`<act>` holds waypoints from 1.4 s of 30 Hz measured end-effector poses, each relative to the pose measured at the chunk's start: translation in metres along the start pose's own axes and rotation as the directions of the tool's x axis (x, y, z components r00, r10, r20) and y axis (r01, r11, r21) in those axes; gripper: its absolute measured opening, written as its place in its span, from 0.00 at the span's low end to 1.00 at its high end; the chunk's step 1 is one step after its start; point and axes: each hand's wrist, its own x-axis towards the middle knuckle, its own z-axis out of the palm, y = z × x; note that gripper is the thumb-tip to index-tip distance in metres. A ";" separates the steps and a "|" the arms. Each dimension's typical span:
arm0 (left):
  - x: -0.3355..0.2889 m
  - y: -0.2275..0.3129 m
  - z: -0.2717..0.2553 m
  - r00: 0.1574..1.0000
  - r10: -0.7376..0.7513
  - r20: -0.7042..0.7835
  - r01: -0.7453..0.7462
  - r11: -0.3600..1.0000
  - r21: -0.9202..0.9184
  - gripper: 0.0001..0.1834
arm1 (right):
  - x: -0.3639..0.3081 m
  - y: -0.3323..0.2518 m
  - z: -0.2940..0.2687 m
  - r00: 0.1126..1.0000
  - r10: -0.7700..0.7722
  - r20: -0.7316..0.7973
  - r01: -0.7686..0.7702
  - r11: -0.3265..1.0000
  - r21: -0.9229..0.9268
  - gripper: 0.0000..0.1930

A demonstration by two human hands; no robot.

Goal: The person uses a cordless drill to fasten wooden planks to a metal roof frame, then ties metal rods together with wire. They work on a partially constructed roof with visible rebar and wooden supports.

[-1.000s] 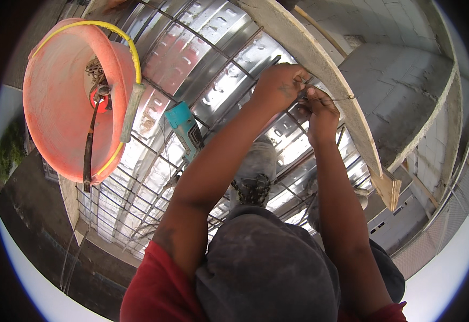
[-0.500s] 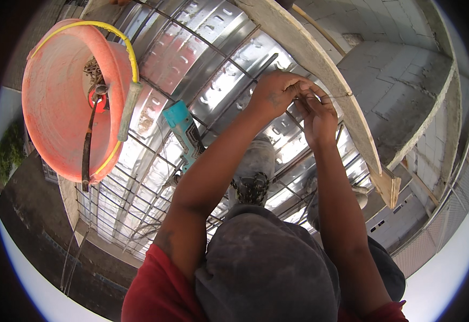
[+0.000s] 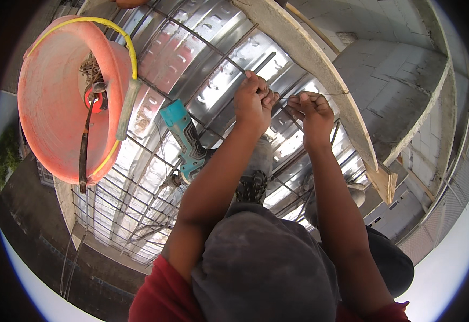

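My left hand [image 3: 251,105] is closed with its fingers curled and pinched together. A thin wire [image 3: 331,94] runs from the fingers of my right hand [image 3: 314,110] to the edge of a board [image 3: 360,126] on the right. My right hand is pinched on this wire. A short thin length also seems to cross the gap between both hands, so my left hand appears to grip the wire too. Below the hands lies a grid of rebar [image 3: 213,47] over shiny corrugated metal decking [image 3: 202,86]. A teal-and-black cordless power tool [image 3: 183,137] lies on the grid left of my left forearm.
On the left stands an orange bucket [image 3: 35,112] with a yellow handle, holding rusty metal bits and a black-handled tool [image 3: 86,139]. Grey block walls [image 3: 390,91] rise to the right beyond the board. A mesh fence [image 3: 433,231] is at the far right.
My hands have moved apart. My left hand went left from beside my right hand, and its fingers curled in. My right hand stays near the wire.
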 end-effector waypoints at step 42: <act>-0.016 -0.009 -0.035 0.925 0.219 0.311 -0.315 0.899 0.305 0.26 | -0.038 -0.003 0.053 0.881 0.437 -0.180 -0.449 0.893 -0.030 0.17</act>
